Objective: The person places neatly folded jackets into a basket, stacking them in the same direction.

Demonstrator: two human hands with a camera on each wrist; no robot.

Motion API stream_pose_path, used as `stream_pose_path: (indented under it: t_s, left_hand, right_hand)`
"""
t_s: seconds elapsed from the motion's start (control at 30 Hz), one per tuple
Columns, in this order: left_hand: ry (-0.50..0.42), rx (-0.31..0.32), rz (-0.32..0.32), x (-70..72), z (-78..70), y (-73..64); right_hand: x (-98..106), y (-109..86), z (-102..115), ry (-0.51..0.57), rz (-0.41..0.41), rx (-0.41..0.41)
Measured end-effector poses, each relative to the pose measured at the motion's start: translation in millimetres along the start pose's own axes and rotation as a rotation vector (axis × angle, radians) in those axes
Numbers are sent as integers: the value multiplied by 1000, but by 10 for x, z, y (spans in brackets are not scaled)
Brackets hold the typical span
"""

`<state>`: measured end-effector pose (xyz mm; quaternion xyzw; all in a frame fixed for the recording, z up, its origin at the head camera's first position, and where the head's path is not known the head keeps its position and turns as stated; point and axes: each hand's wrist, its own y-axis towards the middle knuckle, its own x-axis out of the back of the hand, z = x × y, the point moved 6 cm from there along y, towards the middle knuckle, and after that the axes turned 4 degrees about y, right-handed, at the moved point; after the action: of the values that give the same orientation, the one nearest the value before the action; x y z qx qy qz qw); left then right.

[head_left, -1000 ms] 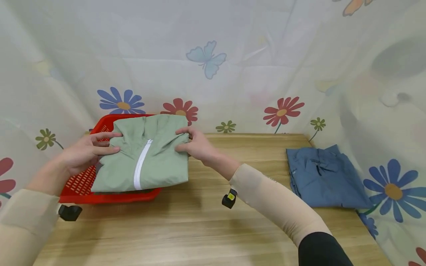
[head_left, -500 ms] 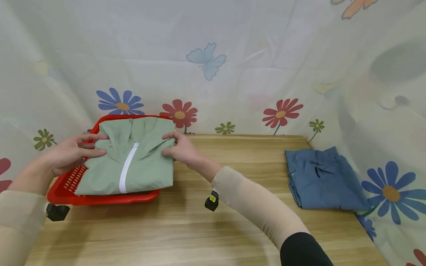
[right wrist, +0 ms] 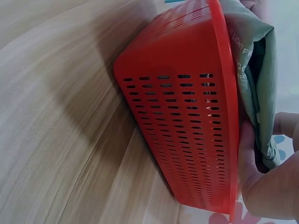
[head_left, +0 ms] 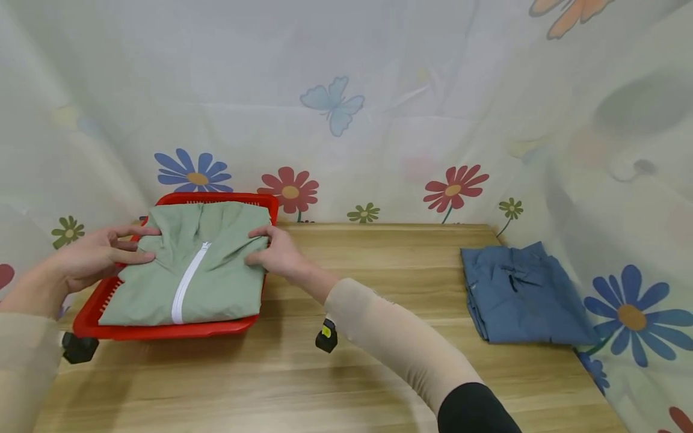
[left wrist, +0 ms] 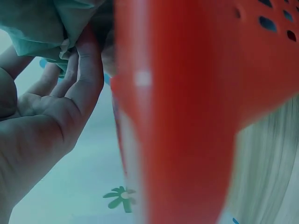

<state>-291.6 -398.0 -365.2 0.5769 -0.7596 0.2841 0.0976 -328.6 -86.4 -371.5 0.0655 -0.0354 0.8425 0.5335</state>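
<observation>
The left hand point(head_left: 100, 255) pinches the green jacket point(head_left: 224, 285) by its left edge over the red basket point(head_left: 162, 332); the right hand point(head_left: 278, 255) has its grip clamped on the right edge. Only the right wrist view shows white lettering point(right wrist: 240, 44).

Left grip point(head_left: 100, 255) and right grip point(head_left: 278, 255) hold a folded, white-zipped green fabric jacket point(head_left: 227, 285) over a red plastic basket point(head_left: 168, 332); folded blue fabric point(head_left: 527, 304) lies on the wood-grain desk point(head_left: 384, 258).
</observation>
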Motion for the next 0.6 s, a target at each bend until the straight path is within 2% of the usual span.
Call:
stream_pose_path:
  t_s: [0.5, 0.6]
  left_hand:
    - [18, -11, -24, 67, 111, 16]
    - [38, -6, -66, 110, 114, -2]
  right_hand:
    - [-68, 9, 41, -94, -6, 2]
    - [-64, 6, 66, -78, 8, 19]
